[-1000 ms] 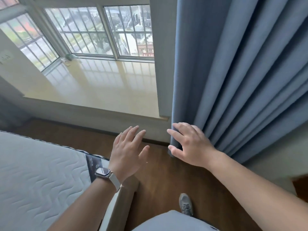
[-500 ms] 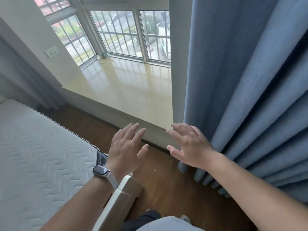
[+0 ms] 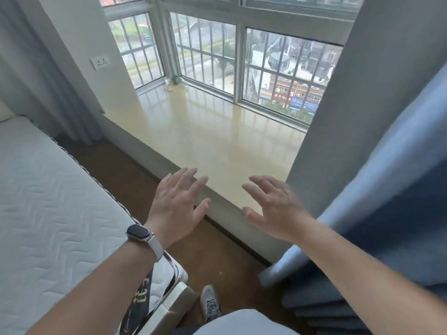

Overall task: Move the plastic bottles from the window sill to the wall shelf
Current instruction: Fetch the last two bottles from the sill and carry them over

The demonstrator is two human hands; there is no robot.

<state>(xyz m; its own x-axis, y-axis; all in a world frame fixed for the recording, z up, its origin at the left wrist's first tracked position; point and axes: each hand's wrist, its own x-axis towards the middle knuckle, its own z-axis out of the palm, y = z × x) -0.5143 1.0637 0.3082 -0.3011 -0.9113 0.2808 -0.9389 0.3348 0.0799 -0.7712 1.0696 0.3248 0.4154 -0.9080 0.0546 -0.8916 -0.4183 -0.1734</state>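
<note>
Both my left hand (image 3: 177, 204) and right hand (image 3: 275, 209) hover empty, fingers spread, above the window sill's (image 3: 217, 141) near edge, because the plastic bottles (image 3: 176, 81) lie well apart in its far corner.

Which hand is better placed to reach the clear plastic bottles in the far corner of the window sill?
Left, probably. The clear plastic bottles lie far left on the sill; the left hand is on that side, the right hand beside the blue curtain. Both are open.
</note>
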